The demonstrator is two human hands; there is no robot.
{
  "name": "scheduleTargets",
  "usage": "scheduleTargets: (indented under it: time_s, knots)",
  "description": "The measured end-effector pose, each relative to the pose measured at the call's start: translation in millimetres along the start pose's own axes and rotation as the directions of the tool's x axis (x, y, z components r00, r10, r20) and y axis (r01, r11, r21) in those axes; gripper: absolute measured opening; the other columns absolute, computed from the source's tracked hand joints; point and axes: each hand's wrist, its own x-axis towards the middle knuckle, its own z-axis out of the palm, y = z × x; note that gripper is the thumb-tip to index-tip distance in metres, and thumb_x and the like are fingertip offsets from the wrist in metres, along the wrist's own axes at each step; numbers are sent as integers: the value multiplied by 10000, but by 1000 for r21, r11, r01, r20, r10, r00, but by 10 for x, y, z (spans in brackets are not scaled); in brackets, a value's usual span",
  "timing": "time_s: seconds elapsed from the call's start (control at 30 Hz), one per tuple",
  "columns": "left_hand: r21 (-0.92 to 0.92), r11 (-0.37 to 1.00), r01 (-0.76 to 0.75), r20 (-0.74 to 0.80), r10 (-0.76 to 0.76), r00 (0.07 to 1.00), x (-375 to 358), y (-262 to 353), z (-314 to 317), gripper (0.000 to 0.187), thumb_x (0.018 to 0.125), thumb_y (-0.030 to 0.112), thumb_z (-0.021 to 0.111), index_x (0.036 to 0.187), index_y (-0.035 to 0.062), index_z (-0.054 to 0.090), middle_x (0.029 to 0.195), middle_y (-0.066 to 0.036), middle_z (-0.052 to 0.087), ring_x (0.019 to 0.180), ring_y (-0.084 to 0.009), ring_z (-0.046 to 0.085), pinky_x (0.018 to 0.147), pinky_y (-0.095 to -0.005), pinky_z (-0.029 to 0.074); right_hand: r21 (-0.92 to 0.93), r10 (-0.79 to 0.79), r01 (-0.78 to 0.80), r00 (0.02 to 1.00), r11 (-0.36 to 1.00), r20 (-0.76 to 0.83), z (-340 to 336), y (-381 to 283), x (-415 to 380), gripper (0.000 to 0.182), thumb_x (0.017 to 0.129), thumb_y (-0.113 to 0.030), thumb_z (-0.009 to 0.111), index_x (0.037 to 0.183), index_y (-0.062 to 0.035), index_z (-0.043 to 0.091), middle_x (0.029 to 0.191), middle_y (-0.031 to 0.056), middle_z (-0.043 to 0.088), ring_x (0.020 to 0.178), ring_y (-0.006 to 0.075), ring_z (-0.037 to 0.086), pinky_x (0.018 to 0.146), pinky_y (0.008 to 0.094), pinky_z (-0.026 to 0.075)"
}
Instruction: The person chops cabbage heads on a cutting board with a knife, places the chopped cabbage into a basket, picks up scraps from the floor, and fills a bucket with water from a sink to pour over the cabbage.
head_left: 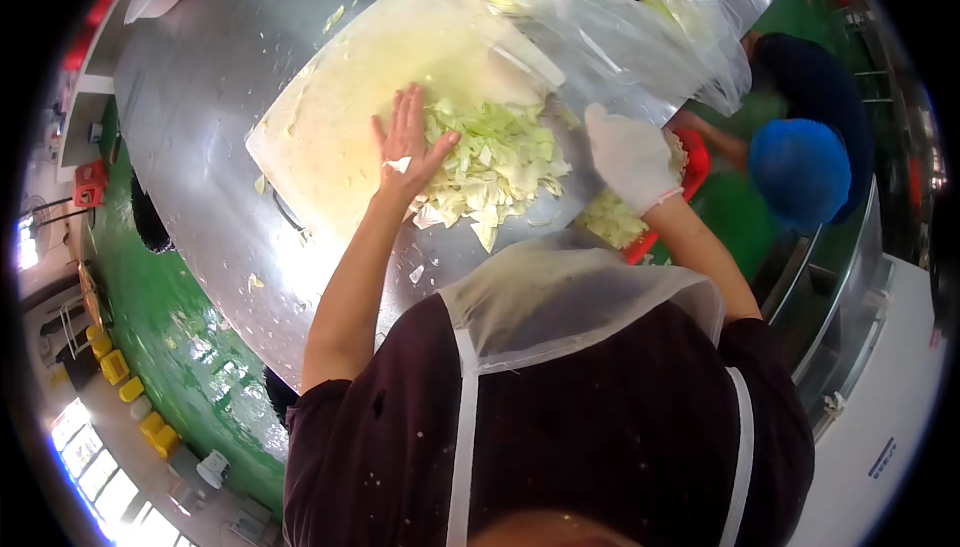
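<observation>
Head view, looking down over the person's shoulders and apron. A large pale cutting board (350,97) lies on a steel table (200,77). A heap of chopped cabbage (495,162) sits at the board's near right corner, partly spilling over the edge closest to the person.

Left hand (408,147): bare, flat, fingers spread and released. It rests against the left flank of the cabbage heap, palm down on the board, with one scrap of leaf stuck to its back. It grips nothing.

Right hand (630,157): covered by a white glove, positioned just beyond the right edge of the board. It is over a red basket (690,177) that holds more cut cabbage (610,219). The fingers point away from the camera; whether they are closed on any leaves cannot be determined.

Progress, as judged from the layout:
- Cutting appears complete for this batch: the heap consists of small pieces, and no knife is visible.
- Transfer is partly done: some cut cabbage already lies in the red basket, while the larger heap remains on the board.
- Whole cabbage heads in clear plastic bags (620,7) lie at the far end of the table, uncut.
- Loose scraps are scattered on the board and table.

A second person in a blue hair cap (800,172) is bent down at the right.
</observation>
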Motion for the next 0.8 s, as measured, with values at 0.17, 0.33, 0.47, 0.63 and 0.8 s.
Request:
scheduleTargets:
  time_s: [0.17, 0.33, 0.47, 0.63, 0.8]
  knots:
    - [-52, 986, -158, 168, 164, 972, -45, 433, 201, 925, 844, 645, 535, 1500, 56, 252, 1549, -178, 269, 1445, -344, 222, 1158, -581, 112, -2, -78, 78, 996, 997, 51, -30, -263, -388, 102, 871, -124, 470, 950, -72, 506, 745, 144, 640, 684, 359, 653, 585, 476, 495]
    - [-192, 973, -126, 197, 164, 967, -417, 352, -304, 1242, 659, 861, 516, 1519, 38, 162, 1569, -215, 192, 1467, -371, 143, 1127, -647, 47, -36, -132, 132, 991, 991, 2, -18, -36, -355, 94, 873, -131, 477, 947, -84, 511, 722, 122, 621, 689, 336, 654, 599, 462, 501]
    - [192, 938, -288, 244, 239, 940, -993, -81, -335, 1470, 495, 951, 506, 1521, -1, 58, 1577, -262, 89, 1463, -435, 76, 1102, -687, 23, -1, -181, 182, 980, 983, -80, 35, 81, -13, 85, 872, -148, 477, 939, -113, 518, 728, 106, 624, 676, 334, 648, 575, 446, 499]
    - [303, 880, -366, 154, 334, 930, -1125, -47, -81, 1501, 487, 964, 478, 1510, -39, 31, 1553, -332, 50, 1438, -515, 37, 1086, -709, 1, -37, -329, 337, 934, 941, 137, 20, -13, 195, 87, 871, -174, 487, 937, -143, 535, 780, 87, 653, 709, 313, 664, 581, 428, 506]
    - [442, 828, -346, 70, 352, 933, -1238, 67, 515, 1023, 771, 601, 608, 1446, -63, 222, 1483, -365, 231, 1420, -522, 139, 1085, -720, 51, -106, -449, 483, 861, 869, 240, -92, 224, 131, 122, 862, -184, 511, 971, -160, 561, 809, 78, 667, 741, 277, 686, 585, 412, 507]
